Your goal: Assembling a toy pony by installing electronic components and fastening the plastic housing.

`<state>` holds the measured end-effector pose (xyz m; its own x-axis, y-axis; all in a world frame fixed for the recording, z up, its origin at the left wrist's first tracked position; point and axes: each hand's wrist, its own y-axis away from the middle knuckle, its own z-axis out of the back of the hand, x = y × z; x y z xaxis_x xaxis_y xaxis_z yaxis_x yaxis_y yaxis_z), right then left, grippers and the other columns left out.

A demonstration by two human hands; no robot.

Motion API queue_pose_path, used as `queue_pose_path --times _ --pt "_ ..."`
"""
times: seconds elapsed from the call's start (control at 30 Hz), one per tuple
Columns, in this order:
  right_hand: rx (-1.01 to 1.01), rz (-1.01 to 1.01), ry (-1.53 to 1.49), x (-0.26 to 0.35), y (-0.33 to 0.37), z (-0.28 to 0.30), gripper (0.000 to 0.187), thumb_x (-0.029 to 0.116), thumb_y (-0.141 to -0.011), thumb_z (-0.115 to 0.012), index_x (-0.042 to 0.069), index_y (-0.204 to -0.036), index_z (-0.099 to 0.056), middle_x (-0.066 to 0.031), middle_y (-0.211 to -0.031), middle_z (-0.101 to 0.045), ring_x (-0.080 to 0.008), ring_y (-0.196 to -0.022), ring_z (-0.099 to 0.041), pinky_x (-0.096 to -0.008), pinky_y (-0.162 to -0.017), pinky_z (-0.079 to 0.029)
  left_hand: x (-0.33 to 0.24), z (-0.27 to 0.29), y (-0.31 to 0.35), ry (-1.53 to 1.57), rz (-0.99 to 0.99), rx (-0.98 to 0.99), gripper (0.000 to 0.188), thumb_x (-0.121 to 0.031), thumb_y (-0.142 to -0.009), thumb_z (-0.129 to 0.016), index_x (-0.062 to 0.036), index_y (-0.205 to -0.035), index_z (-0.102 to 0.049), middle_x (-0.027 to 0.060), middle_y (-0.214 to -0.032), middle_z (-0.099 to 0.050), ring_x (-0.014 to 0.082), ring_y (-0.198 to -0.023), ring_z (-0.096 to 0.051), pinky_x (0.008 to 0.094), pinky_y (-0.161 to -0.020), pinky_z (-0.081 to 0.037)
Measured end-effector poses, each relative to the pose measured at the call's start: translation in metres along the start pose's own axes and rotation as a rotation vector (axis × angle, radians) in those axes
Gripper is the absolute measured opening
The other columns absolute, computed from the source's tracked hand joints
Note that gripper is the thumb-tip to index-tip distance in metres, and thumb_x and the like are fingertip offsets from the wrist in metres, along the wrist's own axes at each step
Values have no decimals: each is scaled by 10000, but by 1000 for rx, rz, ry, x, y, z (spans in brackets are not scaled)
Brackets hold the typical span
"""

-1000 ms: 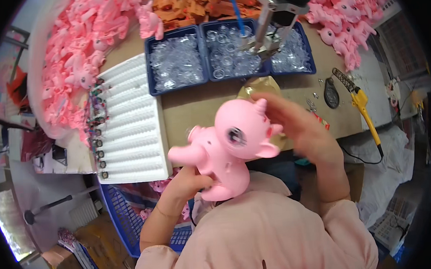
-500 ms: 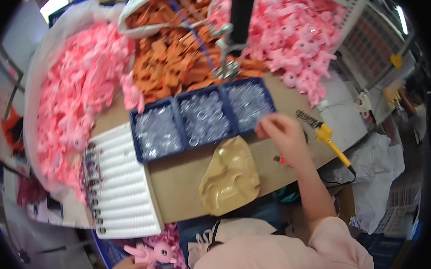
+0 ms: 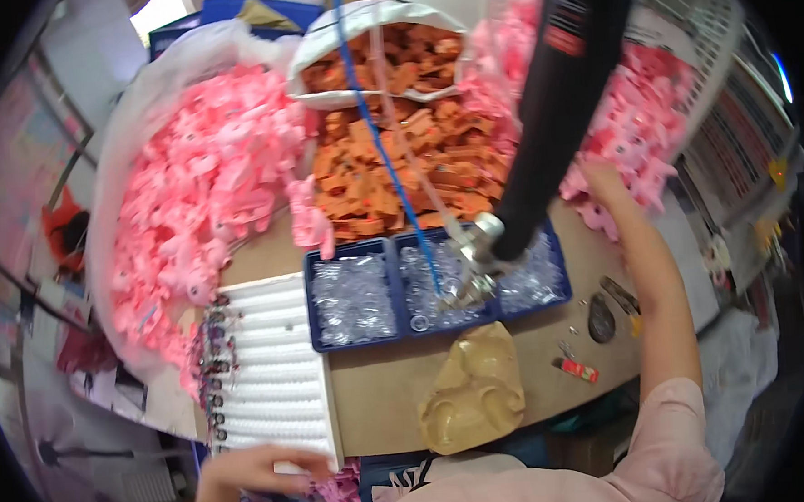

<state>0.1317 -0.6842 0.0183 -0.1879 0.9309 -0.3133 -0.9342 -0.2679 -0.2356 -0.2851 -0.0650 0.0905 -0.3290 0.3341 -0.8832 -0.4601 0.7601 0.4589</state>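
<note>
My right hand (image 3: 601,179) reaches into the heap of pink plastic toy parts (image 3: 645,120) at the far right; its fingertips are lost among the parts. Over the near end of a white ridged tray (image 3: 276,371), my left hand (image 3: 272,465) has its fingers stretched out and nothing shows in it. Pink toys (image 3: 342,495) lie in a blue basket below the table edge, beside the left hand. Between my arms a tan moulded holder (image 3: 473,397) with rounded hollows rests on the table near its front edge.
A blue three-part bin (image 3: 357,342) holds clear plastic pieces. Behind it spread orange parts (image 3: 371,175), with another pink heap (image 3: 208,188) at left. A black arm with a metal clamp (image 3: 558,106) hangs over the bin. A small red object (image 3: 579,369) lies right.
My right hand has moved from beside the bin out to the right pink heap. My left hand has let go of the pink toy and risen over the tray's near end. The view has shifted.
</note>
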Motion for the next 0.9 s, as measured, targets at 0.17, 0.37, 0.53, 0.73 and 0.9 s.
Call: queue_pose_path --times 0.17,0.37,0.53,0.73,0.9 --pt "87 71 -136 14 8 -4 271 126 -725 -605 57 -984 -563 -198 -796 -635 -373 -754 -624 -483 -659 -466 -68 121 -106 -70 -85 -658 311 -237 -887 -583 4 -1084 -604 39 -1000 -629 130 -920 -574 285 -837 -452" --pt "33 268 -271 -12 28 -5 308 85 -727 -583 27 -1026 -541 -237 -843 -617 -399 -803 -607 -494 -672 -467 -117 219 -258 -1201 -83 -1340 208 -128 -811 -545 18 -954 -584 176 -762 -638 312 -701 -625 406 -644 -506" --pt "-119 -65 -500 49 21 83 369 221 -817 -566 32 -1125 -489 -270 -804 -595 -427 -763 -598 -500 -654 -464 -75 259 -298 -1015 279 -1438 241 -197 -846 -497 -2 -975 -555 229 -893 -646 366 -856 -643 465 -725 -515" --pt "-437 -691 -1491 86 16 123 285 280 -829 -599 -2 -819 -632 -56 -693 -592 -159 -609 -564 -335 -553 -445 -95 227 -265 -925 14 -1666 326 -226 -803 -607 21 -1008 -550 250 -885 -630 387 -821 -627 460 -737 -496" --pt "-28 -567 -1856 160 155 147 224 200 -870 -534 9 -966 -602 -8 -823 -582 -64 -677 -537 -210 -573 -436 -88 155 -188 -117 -431 -1322 412 -252 -877 -566 23 -1174 -489 145 -953 -641 241 -902 -634 353 -735 -498"
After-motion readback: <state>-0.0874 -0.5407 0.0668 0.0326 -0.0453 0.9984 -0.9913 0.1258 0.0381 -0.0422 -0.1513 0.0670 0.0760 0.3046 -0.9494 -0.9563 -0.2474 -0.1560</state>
